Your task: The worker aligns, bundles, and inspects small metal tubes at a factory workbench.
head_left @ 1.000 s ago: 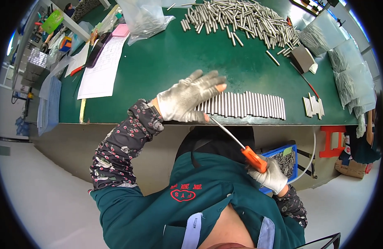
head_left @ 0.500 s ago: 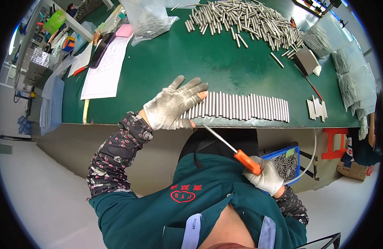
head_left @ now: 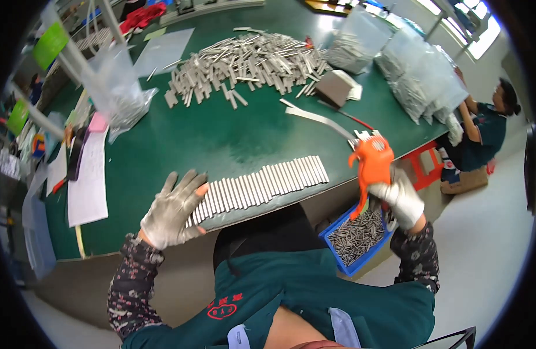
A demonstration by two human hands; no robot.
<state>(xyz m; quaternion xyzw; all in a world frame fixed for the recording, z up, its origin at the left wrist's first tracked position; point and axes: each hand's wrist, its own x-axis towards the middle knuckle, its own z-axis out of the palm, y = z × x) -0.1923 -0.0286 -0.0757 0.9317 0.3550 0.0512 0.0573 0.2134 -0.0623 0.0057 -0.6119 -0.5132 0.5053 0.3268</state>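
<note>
My left hand, in a grey-stained white glove with bare fingertips, rests with spread fingers at the left end of a row of metal pins. The pins lie side by side along the near edge of the green table. At the right, my gloved right hand grips an orange-handled screwdriver, smeared by motion. Its metal shaft reaches over the table toward the far left. Behind the handle, a small group of pins is partly hidden. Farther back lies a large heap of loose pins.
A blue crate of small metal parts stands below the table edge. Plastic bags fill the far right, near a grey block. Paper sheets lie at the left. Beyond the right end, another person sits by a red stool.
My right hand has lifted the screwdriver from near my lap to the table's right side, its shaft now over the tabletop. My left hand stays at the row's left end. The view has turned.
</note>
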